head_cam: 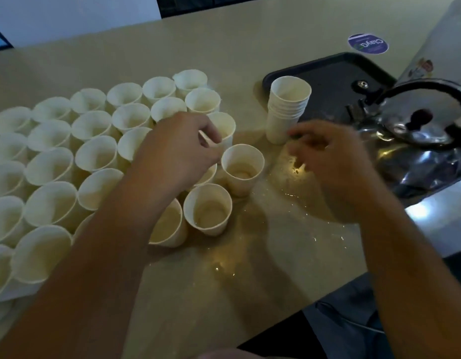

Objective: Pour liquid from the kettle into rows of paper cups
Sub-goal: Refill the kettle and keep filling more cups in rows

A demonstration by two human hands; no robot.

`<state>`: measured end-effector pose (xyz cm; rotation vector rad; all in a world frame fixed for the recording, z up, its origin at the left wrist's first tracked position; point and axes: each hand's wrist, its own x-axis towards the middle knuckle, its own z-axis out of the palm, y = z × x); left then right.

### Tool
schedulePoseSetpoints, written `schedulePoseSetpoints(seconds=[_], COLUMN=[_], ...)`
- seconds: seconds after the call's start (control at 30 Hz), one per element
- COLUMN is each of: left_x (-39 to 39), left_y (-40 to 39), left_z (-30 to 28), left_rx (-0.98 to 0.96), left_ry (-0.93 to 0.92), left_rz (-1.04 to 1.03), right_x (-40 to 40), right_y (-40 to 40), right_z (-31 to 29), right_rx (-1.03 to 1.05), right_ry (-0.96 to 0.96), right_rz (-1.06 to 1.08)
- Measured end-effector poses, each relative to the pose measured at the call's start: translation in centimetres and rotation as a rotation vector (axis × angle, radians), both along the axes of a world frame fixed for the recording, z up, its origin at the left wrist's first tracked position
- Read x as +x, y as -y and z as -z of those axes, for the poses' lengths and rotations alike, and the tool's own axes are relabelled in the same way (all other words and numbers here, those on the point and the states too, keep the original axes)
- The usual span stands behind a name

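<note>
beige countertop [224, 55] fills my view, wet and glinting with spilled liquid [271, 203] toward five o'clock. my left hand [177, 151] sits over the right edge of the cup rows, its fingers curled and pinching the rim of a paper cup [224, 125] at the row's end. my right hand [327, 161] hovers at three o'clock of it, blurred, fingers loosely curled; i cannot tell whether it holds anything. between the hands stands a single cup [242, 169] with a little liquid in the bottom, and another cup [207, 208] like it stands just at six o'clock of that one. outward to nine o'clock the rows of paper cups [56, 161] stand packed rim to rim. at twelve o'clock of my right hand a stack of nested cups [287, 107] stands at the edge of a dark tray [327, 79]. the steel kettle [418, 125], black handle arched over its lid, rests at two o'clock beside the tray. a purple round sticker [368, 44] lies on the counter beyond.
</note>
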<state>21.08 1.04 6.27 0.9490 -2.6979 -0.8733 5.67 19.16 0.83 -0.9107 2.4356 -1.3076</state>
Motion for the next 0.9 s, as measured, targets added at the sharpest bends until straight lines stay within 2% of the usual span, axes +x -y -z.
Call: schedulePoseSetpoints(seconds=[0.07,0.13,0.33,0.63,0.83,0.9], left_x=[0.7,1.4,2.3,2.0,1.3,1.1], left_y=[0.2,0.2,0.2,0.1,0.0,0.1], left_z=[0.5,1.0,1.6,1.4,1.5,1.5], left_rx=[0.013,0.026,0.064,0.051,0.041,0.036], left_ry=[0.042,0.072,0.131,0.088,0.064,0.046], left_rz=[-0.021,-0.033,-0.029,0.002,0.012,0.024], right_x=[0.4,0.8,2.7,3.4,3.2,2.7], right_y=[1.3,2.3,4.2,5.7,6.8,6.6], right_z=[2.2,4.0,5.8,5.0,5.0,4.8], right_rx=[0.238,0.376,0.318,0.316,0.349,0.442], right_ry=[0.103,0.148,0.158,0.17,0.143,0.123], right_rz=[-0.146,-0.24,-0.132,-0.078,-0.057,-0.094])
